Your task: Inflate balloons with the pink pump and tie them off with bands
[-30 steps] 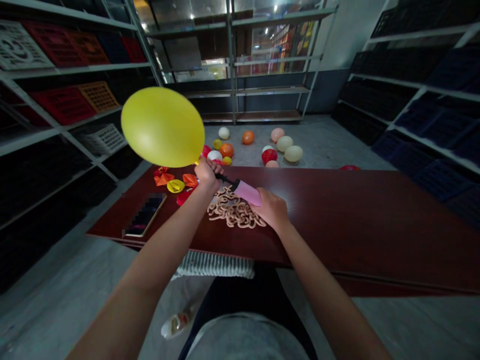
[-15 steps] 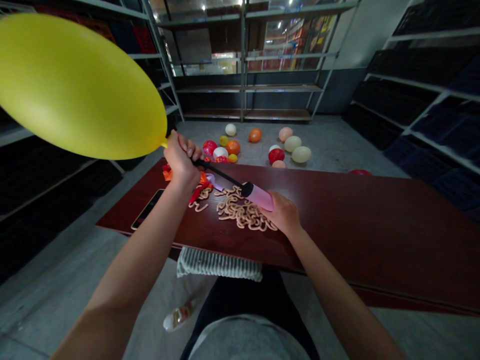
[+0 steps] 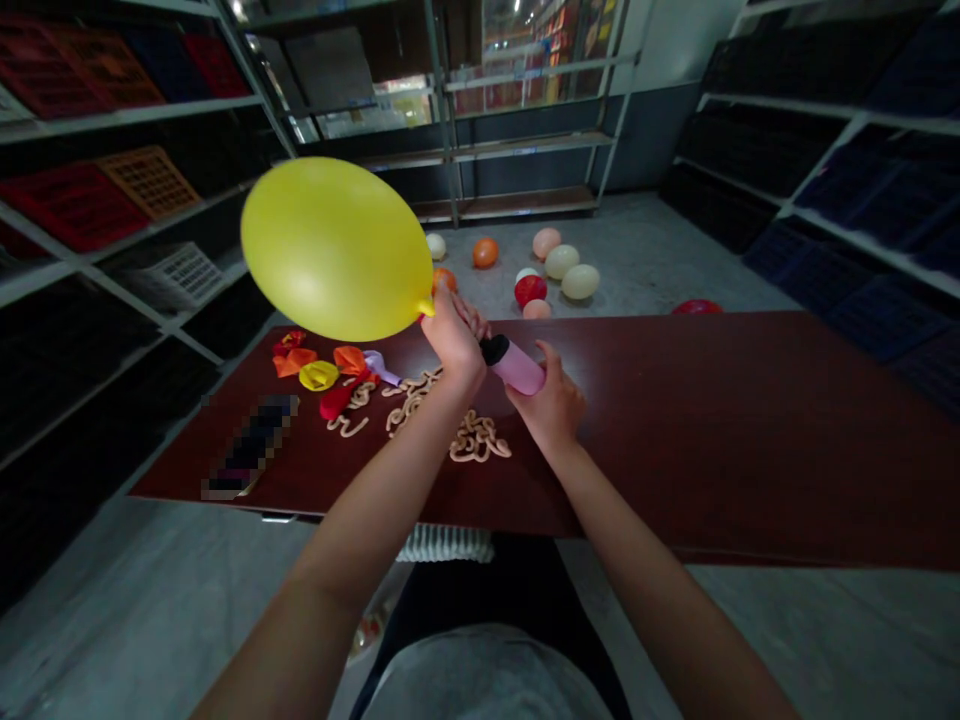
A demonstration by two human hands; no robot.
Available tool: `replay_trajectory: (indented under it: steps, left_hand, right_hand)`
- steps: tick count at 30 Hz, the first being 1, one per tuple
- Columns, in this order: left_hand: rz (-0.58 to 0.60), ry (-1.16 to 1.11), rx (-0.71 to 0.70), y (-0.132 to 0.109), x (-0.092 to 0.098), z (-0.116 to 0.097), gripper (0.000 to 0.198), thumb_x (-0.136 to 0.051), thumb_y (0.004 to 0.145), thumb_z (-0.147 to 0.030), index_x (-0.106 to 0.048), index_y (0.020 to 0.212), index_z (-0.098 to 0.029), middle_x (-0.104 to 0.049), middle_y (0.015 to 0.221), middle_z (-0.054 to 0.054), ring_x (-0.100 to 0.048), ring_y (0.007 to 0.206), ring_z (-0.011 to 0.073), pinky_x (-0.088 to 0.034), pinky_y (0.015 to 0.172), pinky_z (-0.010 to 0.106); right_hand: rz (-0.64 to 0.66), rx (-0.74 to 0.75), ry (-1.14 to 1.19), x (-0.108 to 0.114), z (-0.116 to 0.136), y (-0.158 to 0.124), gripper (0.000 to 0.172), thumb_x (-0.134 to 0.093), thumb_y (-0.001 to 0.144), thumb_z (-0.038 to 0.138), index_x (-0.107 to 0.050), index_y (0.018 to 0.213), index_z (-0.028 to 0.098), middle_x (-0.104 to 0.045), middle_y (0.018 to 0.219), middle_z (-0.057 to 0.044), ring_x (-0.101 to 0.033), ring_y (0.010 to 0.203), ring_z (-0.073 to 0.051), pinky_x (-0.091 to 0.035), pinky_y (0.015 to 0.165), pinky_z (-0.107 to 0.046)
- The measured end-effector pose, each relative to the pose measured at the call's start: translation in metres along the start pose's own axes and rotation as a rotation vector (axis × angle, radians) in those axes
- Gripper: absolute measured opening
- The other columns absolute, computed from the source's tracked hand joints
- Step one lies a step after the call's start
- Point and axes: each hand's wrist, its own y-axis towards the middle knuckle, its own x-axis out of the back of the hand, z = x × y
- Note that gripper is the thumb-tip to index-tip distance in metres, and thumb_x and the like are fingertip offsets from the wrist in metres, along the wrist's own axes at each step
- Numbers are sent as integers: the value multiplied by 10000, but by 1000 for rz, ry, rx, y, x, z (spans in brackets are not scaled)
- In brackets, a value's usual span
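Observation:
A yellow balloon (image 3: 337,248), swollen and egg-shaped, points up and left from my left hand (image 3: 454,335). The fingers of that hand are closed near the balloon's neck, around the end of a hand pump; the handle is hidden in them. The pump's pink barrel (image 3: 519,366), with a black collar, slants down to my right hand (image 3: 553,405), which grips its lower end with one finger raised off it. Below the hands lie tan, curly strings (image 3: 480,438) on the table. To their left are limp balloons (image 3: 319,375) in yellow, orange, red and lilac.
The dark red table (image 3: 712,430) spans the view. A phone (image 3: 251,447), blurred out, lies near its left front edge. Beyond it, several blown-up balloons (image 3: 561,262) rest on the floor. Shelves with crates (image 3: 150,180) stand left, more racks behind and right.
My left hand has come down and right toward the barrel, and the pump's rod between them no longer shows. The balloon moved right and down, looking smaller. The view has shifted.

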Motion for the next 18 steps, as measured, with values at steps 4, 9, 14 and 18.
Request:
replay_trajectory:
  steps: [4, 9, 14, 18]
  left_hand:
    - [-7, -28, 24, 0, 6, 8, 477, -396, 1002, -283, -284, 544, -212, -242, 396, -72, -256, 279, 80, -252, 339, 230]
    - [-94, -50, 81, 7, 23, -1, 428, -419, 945, -210, -252, 551, -213, -231, 391, -74, -256, 281, 81, -244, 350, 232]
    - [-166, -80, 139, 17, 52, -22, 400, -420, 924, -196, -224, 576, -209, -222, 402, -79, -238, 292, 78, -225, 367, 230]
    - [-235, -114, 128, 27, 80, -46, 370, -417, 891, -171, -209, 587, -207, -210, 409, -81, -232, 305, 78, -214, 388, 234]
  right_hand:
    - [3, 63, -51, 4, -5, 2, 470, -681, 780, 322, -606, 1232, 217, -725, 1033, -70, -661, 904, -256, -433, 756, -334]
    - [48, 147, -191, 4, 0, -3, 236, -645, 815, 334, -642, 1015, 210, -702, 880, -57, -619, 810, -232, -358, 692, -318]
    - [114, 271, -282, -1, 10, -10, 238, -637, 828, 344, -642, 1033, 222, -690, 840, -31, -606, 755, -198, -310, 658, -307]
    - [132, 376, -323, -1, 14, -13, 247, -635, 842, 362, -645, 1041, 215, -698, 849, -45, -605, 748, -192, -305, 652, -304]
